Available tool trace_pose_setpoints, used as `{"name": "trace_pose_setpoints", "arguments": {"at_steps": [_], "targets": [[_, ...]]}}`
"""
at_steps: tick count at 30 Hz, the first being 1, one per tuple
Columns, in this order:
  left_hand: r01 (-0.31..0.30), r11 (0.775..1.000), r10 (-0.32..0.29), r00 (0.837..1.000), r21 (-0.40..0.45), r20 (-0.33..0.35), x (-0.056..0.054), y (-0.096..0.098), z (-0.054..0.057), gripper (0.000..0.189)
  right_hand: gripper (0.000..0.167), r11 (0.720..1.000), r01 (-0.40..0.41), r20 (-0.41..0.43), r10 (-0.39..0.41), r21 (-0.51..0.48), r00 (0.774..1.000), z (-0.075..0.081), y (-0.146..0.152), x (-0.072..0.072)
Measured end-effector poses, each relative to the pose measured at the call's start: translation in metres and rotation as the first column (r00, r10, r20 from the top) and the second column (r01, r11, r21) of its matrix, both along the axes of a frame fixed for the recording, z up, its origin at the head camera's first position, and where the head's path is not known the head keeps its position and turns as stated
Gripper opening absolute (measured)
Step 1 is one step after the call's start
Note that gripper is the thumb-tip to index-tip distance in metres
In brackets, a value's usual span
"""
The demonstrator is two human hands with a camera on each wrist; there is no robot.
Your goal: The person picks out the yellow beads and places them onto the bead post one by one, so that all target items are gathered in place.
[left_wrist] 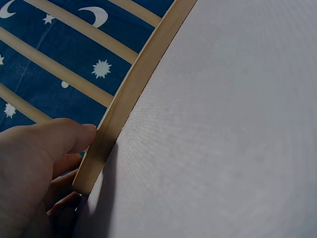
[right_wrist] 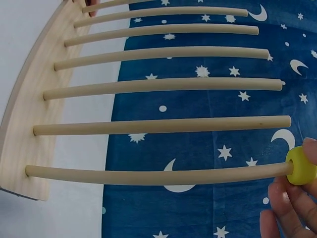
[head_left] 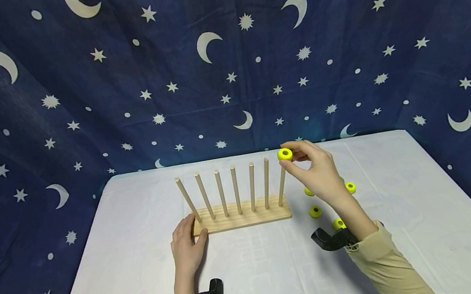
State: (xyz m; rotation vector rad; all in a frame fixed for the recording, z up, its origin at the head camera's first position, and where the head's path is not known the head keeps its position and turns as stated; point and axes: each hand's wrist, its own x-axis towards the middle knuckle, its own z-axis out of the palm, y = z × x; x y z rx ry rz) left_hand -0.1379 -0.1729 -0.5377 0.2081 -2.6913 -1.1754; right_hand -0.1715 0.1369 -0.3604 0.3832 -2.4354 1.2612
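A pale wooden base (head_left: 244, 221) carries a row of several upright round pegs. The left hand (head_left: 185, 248) grips the base's left end, its thumb (left_wrist: 74, 135) on the front edge and the other fingers behind. The right hand (head_left: 319, 171) pinches a yellow bead (right_wrist: 303, 171) with a hole through it, between thumb and fingers. That bead is at the top of the rightmost peg (head_left: 282, 186); in the right wrist view the peg's tip meets the bead's hole. How far the tip goes in is hidden. The other pegs carry nothing.
Several loose yellow beads, among them one bead (head_left: 315, 211) and another bead (head_left: 350, 187), lie on the white-covered table (head_left: 134, 270) right of the base, partly hidden by the right arm. A dark blue curtain (head_left: 192, 117) with moons and stars hangs behind.
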Motion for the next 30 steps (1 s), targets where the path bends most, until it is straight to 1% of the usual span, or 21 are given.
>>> {"name": "trace_pose_setpoints", "arguments": {"at_steps": [5, 12, 19, 26, 30], "targets": [[0.004, 1.000, -0.004, 1.000, 0.001, 0.001, 0.000, 0.000, 0.000, 0.054, 0.037, 1.000, -0.002, 0.002, 0.002, -0.008, 1.000, -0.004, 0.000, -0.001], [-0.006, 1.000, 0.006, 1.000, 0.007, 0.002, 0.000, 0.001, 0.000, 0.055, 0.036, 1.000, 0.003, 0.015, -0.002, -0.011, 1.000, -0.009, 0.001, -0.002], [-0.014, 1.000, 0.014, 1.000, 0.006, -0.021, -0.001, 0.001, -0.001, 0.055, 0.035, 1.000, 0.000, 0.030, 0.001, -0.018, 1.000, -0.013, 0.001, -0.003], [-0.001, 1.000, 0.001, 1.000, -0.005, -0.002, -0.001, 0.001, 0.000, 0.055, 0.035, 1.000, 0.002, 0.046, -0.001, -0.013, 0.999, -0.018, 0.001, -0.004], [0.000, 1.000, 0.000, 1.000, -0.009, 0.001, -0.001, 0.001, 0.000, 0.055, 0.035, 1.000, 0.004, 0.048, -0.004, -0.010, 0.999, -0.018, 0.001, -0.004]]}}
